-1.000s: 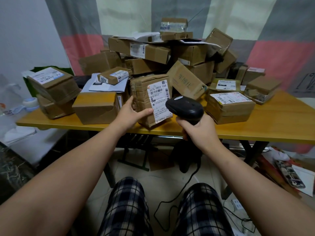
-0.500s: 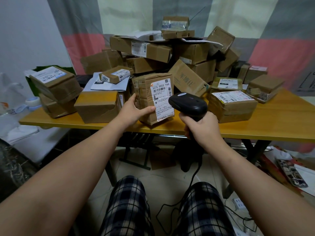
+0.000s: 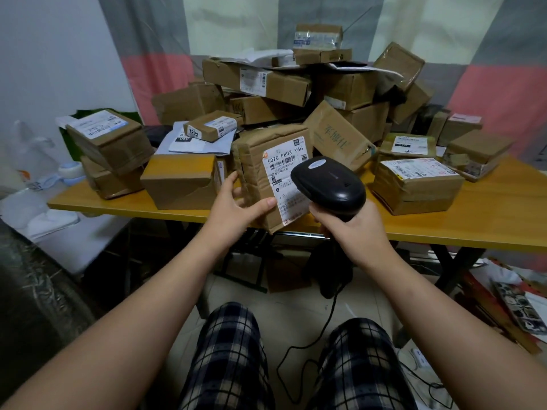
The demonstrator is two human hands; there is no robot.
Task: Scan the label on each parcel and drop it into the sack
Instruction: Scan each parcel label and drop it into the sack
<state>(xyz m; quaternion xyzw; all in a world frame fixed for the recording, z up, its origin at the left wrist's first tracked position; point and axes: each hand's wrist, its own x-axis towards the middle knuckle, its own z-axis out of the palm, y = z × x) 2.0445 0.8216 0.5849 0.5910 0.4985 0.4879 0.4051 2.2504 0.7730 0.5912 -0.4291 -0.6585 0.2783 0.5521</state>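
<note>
brown taped cardboard parcel (image 3: 260, 173) with white label (image 3: 288, 179), at wooden table (image 3: 473, 229) front edge.
left hand (image 3: 233, 205) grips its left side, thumb in front; right hand (image 3: 352, 229) wraps black handheld scanner (image 3: 328, 184), just before the label.

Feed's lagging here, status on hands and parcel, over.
Left hand grips parcel, label toward camera. Right hand holds scanner at the label. Sack not in view.

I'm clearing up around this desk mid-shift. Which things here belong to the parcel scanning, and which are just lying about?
Part of the job:
- held parcel, label 507G P803 Y66, gripped by the left hand
- barcode scanner, in the right hand
- piled parcels on the table

Lying about:
- white plastic bag, left
- printed sheet on the floor, right
</note>
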